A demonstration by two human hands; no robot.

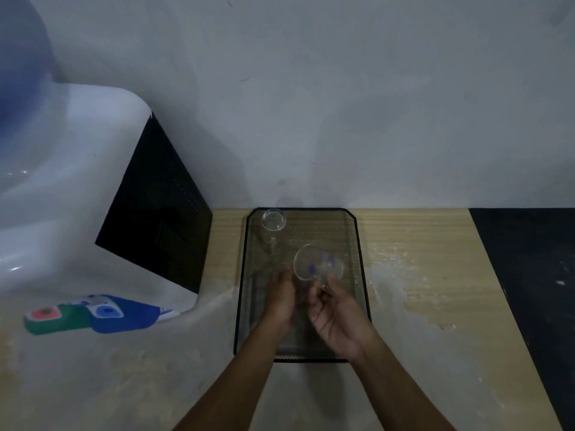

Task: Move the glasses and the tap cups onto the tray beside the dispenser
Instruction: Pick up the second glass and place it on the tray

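A black mesh tray (354, 244) lies on the wooden table to the right of the white water dispenser (71, 188). A clear stemmed glass (273, 219) stands at the tray's far left corner. Over the tray's middle, my right hand (337, 318) holds a clear glass with blue marks (317, 264), tilted with its mouth towards me. My left hand (281, 298) is close beside it on the left, fingers curled near the glass's base; whether it touches the glass I cannot tell.
The dispenser carries a blue bottle (21, 60) on top and red and blue tap buttons (74, 312) low on its front. A black panel (158, 209) is its side. The wooden table (420, 275) ends at a dark floor strip on the right. A grey wall rises behind.
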